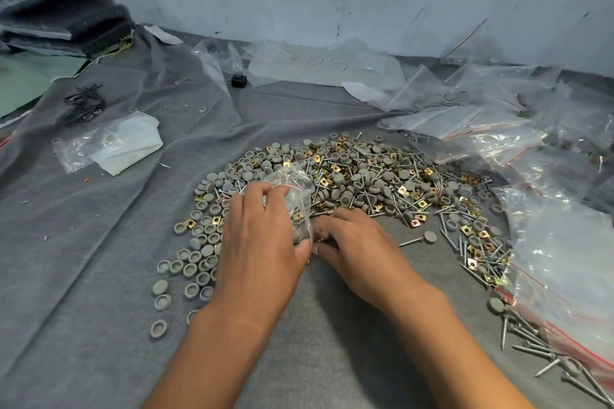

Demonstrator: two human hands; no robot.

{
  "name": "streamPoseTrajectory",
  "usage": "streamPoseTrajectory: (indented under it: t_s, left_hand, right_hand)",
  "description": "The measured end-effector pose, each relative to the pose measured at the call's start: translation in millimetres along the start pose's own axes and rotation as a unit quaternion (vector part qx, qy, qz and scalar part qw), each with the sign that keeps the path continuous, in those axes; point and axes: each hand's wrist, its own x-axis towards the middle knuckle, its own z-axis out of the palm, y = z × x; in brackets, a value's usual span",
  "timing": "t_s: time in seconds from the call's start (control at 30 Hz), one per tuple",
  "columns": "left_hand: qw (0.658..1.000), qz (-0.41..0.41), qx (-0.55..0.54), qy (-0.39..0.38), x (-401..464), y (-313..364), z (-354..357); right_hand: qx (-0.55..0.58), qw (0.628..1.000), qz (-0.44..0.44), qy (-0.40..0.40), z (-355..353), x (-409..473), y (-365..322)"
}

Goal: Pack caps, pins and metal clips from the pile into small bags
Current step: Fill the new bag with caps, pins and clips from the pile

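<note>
Small bag (pixel 297 196) is sitting upright-ish at the near edge of the pile (pixel 349 176), mouth facing the right side, already showing pins and caps through the plastic. Left hand (pixel 259 236) is wrapping it: fingers curling over the top, thumb pressing near the lower rim, so that grip is clamped on the bag. Right hand (pixel 352 242) is working just beside the bag mouth, fingertips curled together on something small; looks like a brass clip, but too small to call. Can't tell whether it's actually pinching a part or just raking.

Judging: mid-fill step, feeding parts into the held bag, not yet sealing.

Pile is mixing grey caps (pixel 186 266), pins (pixel 418 239) and metal clips (pixel 402 191) on the grey cloth (pixel 99 209) over the tabletop. Caps are spreading loose left of the left hand, pins trailing off right.

Next move is probably needing the bag mouth held open while the right hand drops parts in, then the zip pressed closed.

Stack of empty zip bags (pixel 481 129) is lying right and behind the pile, well apart from the hands.
</note>
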Motion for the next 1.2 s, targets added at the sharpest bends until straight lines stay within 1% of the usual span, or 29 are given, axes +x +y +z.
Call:
streamPoseTrajectory:
  t_s: [0.1,0.23,0.37,0.5,0.6,0.67,0.73,0.83,0.93,1.0,1.07,1.2]
  left_hand:
    - [1.0,-0.001,0.0,-0.004,0,-1,0]
    - [1.0,-0.001,-0.002,-0.003,0,-1,0]
    - [1.0,0.0,0.001,-0.006,0,0,0]
    - [1.0,0.001,0.002,-0.009,-1,0,0]
    - [1.0,0.001,0.001,-0.011,-1,0,0]
    - [1.0,-0.002,0.0,-0.015,-1,1,-1]
    - [1.0,-0.002,0.0,-0.02,0,1,-1]
    - [1.0,0.0,-0.005,-0.023,-1,1,-2]
    - [1.0,0.009,-0.016,-0.019,-1,2,-4]
    - [0.999,0.02,-0.044,-0.011,-1,4,-7]
    - [0.996,0.033,-0.087,-0.001,0,6,-10]
    - [0.99,0.047,-0.13,0.001,1,5,-14]
  right_hand:
    - [0.011,1.0,0.007,-0.004,2,-2,5]
    - [-0.003,1.0,0.02,0.002,3,-3,17]
    - [0.1,0.992,0.076,0.008,-4,0,22]
    - [0.08,0.993,0.071,0.04,-10,0,28]
    - [0.064,0.993,0.09,0.044,-13,0,33]
    - [0.064,0.989,0.108,0.078,-13,-1,35]
    - [0.075,0.982,0.115,0.13,-15,-2,38]
    - [0.112,0.976,0.083,0.166,-18,-3,35]
    - [0.143,0.971,0.006,0.192,-19,-2,21]
    - [0.164,0.965,-0.035,0.204,-17,-3,10]
    - [0.199,0.956,-0.038,0.211,-13,-4,3]
    - [0.278,0.939,0.003,0.205,-12,-2,1]
